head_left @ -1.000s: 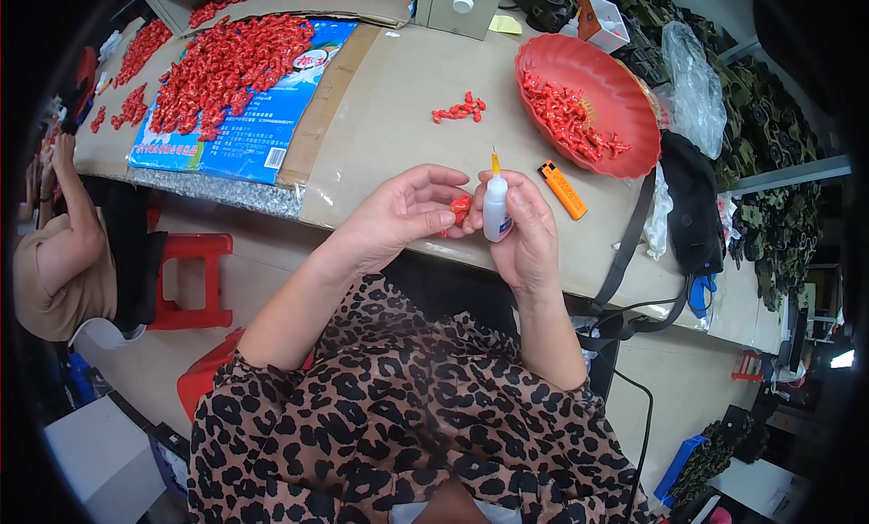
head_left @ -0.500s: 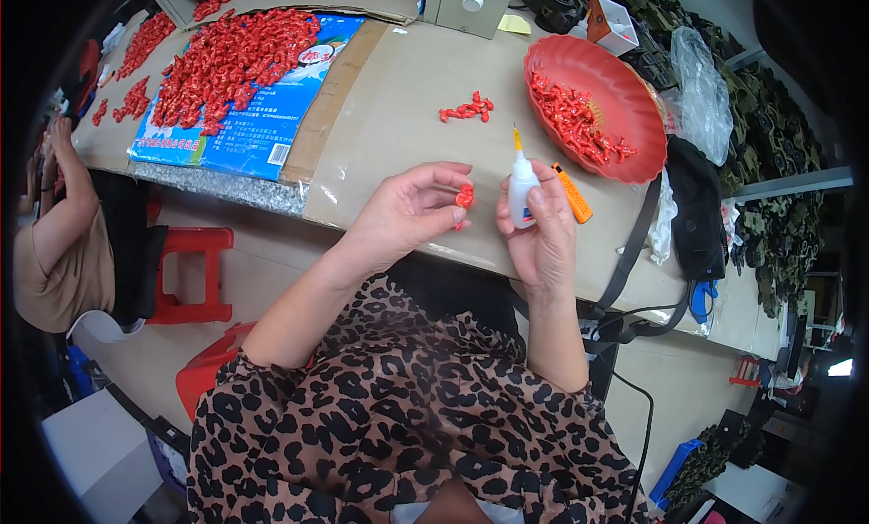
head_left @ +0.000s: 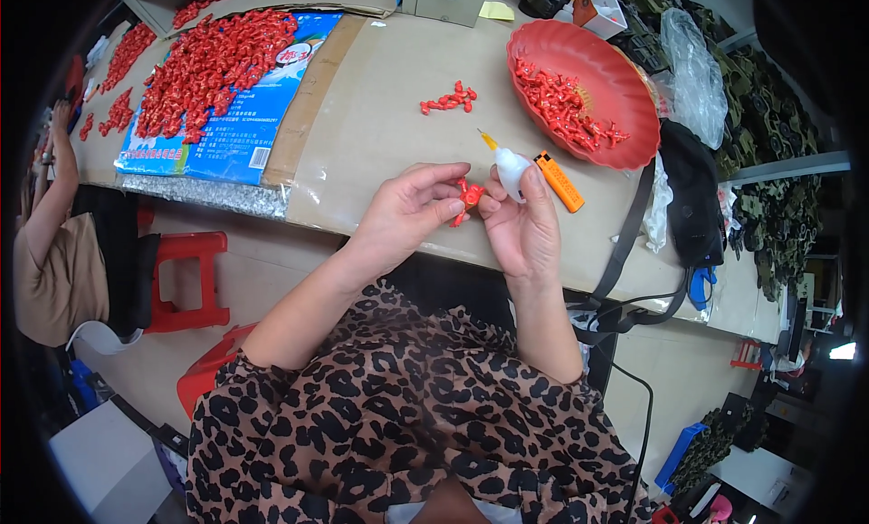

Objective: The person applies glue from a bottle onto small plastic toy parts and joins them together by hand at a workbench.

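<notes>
I see the left hand [head_left: 398, 218] nearest the middle of my view, thumb and fingers pinching a small knobbly red piece [head_left: 471, 195] at their tips, its longer side running roughly from near to far. Just to its right, the right hand [head_left: 523, 233] has a white bottle [head_left: 512, 173] gripped between thumb and fingers; its lower fingertips come right up to the red piece, though I cannot tell whether they touch it. The relation I weigh most is this: the bottle's long axis slants far and to the left, so its yellow nozzle [head_left: 489, 140] points away from the body, its tip beyond the red piece and apart from it. The piece thus lies on the near side of that tip, with the left hand holding it and the right hand close by. Past the bottle, just to its right, I have an orange lighter [head_left: 563, 185] on the tabletop [head_left: 362, 126]; farther out sit a short row of red pieces [head_left: 449, 100] and, to the right, a scalloped red bowl [head_left: 625, 80] holding more.
</notes>
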A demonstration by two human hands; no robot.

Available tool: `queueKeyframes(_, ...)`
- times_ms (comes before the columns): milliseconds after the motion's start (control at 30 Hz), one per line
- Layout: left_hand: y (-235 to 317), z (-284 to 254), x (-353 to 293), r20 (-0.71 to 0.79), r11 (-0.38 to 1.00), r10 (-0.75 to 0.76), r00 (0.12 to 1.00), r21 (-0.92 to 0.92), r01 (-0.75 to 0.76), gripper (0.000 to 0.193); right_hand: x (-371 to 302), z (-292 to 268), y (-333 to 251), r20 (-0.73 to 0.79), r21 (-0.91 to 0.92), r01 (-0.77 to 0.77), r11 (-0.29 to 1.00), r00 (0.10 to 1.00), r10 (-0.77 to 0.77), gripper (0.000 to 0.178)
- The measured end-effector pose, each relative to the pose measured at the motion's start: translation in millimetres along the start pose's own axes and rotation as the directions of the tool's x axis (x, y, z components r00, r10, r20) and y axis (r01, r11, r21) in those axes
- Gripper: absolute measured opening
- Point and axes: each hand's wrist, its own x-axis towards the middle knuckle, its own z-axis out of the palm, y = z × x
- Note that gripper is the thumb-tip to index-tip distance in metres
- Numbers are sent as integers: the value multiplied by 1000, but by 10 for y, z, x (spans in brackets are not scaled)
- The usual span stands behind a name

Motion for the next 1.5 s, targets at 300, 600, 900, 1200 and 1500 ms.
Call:
queueKeyframes(300,108,19,-48,51,998,-50,997,43,48,24,45,37,47,36,117,-69,991,997,66,24)
queueKeyframes(600,65,-34,25,-169,983,147,975,130,-126,22,-25,-65,-117,-19,-176,139,975,989,-144,17)
queueKeyframes(900,-5,-19,21,-228,972,193,954,180,-153,21,-187,-87,46,82,-571,365,736,917,-391,24)
queueKeyframes(1200,-16,-18,12,-228,960,200,953,239,-145,21,-209,-116,90,242,-763,469,444,845,-477,26)
queueKeyframes(1500,-20,-34,18,-217,955,199,956,262,-139,22,-206,-110,87,264,-772,474,423,845,-465,25)
